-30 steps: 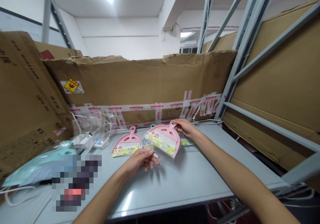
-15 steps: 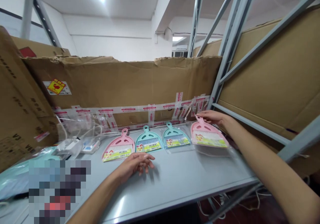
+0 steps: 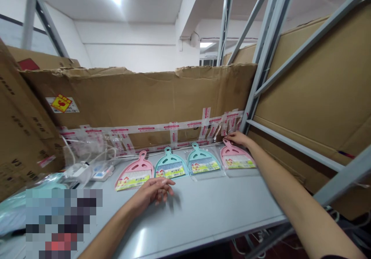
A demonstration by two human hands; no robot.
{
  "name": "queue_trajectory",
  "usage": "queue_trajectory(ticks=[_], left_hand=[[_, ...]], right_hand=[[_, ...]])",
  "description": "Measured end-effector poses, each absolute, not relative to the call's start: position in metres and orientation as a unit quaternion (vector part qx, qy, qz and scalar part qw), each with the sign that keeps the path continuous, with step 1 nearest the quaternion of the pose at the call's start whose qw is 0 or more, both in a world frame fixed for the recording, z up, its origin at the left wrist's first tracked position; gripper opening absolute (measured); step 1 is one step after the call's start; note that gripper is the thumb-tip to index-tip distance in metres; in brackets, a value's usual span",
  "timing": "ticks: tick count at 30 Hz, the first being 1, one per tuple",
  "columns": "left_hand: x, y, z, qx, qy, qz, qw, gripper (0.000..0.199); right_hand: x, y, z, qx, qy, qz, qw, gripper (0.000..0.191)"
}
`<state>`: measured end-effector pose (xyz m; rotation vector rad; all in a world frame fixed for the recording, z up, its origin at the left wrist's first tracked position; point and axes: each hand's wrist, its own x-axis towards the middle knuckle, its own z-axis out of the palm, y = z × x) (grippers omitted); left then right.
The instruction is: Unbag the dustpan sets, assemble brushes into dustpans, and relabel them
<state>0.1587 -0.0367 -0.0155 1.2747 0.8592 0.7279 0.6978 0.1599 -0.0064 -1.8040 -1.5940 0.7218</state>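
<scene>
Four bagged dustpan-and-brush sets stand in a row on a grey table: a pink one [image 3: 135,171] at the left, a teal one [image 3: 171,164], another teal one [image 3: 203,160] and a pink one [image 3: 237,155] at the right. My right hand [image 3: 238,138] has its fingers closed on the handle top of the right pink set, which rests on the table. My left hand [image 3: 159,189] hovers in front of the left teal set, fingers loosely apart, with nothing in it.
Behind the row rises a taped cardboard box [image 3: 145,100]. White adapters and cables [image 3: 78,170] and a bagged teal item [image 3: 17,201] lie at the left. Metal shelf bars [image 3: 295,145] border the right side.
The right pink set has gone down and back onto the table, with my right hand still at its handle. My left hand has barely shifted.
</scene>
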Motion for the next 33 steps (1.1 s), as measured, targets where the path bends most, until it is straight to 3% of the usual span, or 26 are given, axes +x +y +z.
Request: queue_trajectory(ticks=[5, 10, 15, 18, 20, 24, 33], left_hand=[[0.154, -0.025, 0.002, 0.602, 0.413, 0.361, 0.580, 0.062], [0.137, 0.016, 0.018, 0.637, 0.478, 0.422, 0.433, 0.059], [0.106, 0.039, 0.017, 0.611, 0.557, 0.534, 0.177, 0.051], [0.094, 0.033, 0.005, 0.630, 0.586, 0.499, 0.100, 0.040], [0.089, 0.028, -0.004, 0.633, 0.577, 0.499, 0.133, 0.036], [0.084, 0.030, -0.016, 0.490, 0.475, 0.638, 0.357, 0.021], [0.065, 0.054, -0.024, 0.197, 0.343, 0.761, 0.514, 0.025]], right_hand=[[0.691, 0.159, -0.011, -0.721, -0.577, 0.176, 0.340, 0.035], [0.666, 0.146, -0.001, -0.751, -0.526, 0.051, 0.396, 0.028], [0.592, 0.125, 0.010, -0.592, -0.548, -0.087, 0.585, 0.041], [0.535, 0.104, 0.007, -0.511, -0.660, -0.083, 0.544, 0.037], [0.500, 0.088, 0.000, -0.463, -0.749, -0.073, 0.468, 0.031], [0.454, 0.062, -0.017, -0.338, -0.888, -0.043, 0.310, 0.029], [0.453, 0.052, -0.031, -0.319, -0.897, -0.026, 0.305, 0.031]])
